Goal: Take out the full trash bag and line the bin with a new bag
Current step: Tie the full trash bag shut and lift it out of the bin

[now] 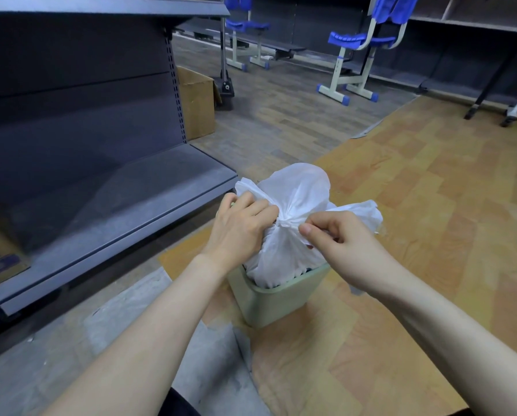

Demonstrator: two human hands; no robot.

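Note:
A small pale green bin stands on the floor in front of me. A full white trash bag sits inside it, its top gathered into a twisted knot above the rim, with loose flaps spreading up and to both sides. My left hand grips the gathered plastic on the left of the knot. My right hand pinches the plastic on the right of the knot between thumb and curled fingers. The bag's lower part is hidden inside the bin.
A dark metal shelving unit runs along the left, close to the bin. A cardboard box stands behind it. Blue chairs are at the back. Wood-pattern flooring lies to the right.

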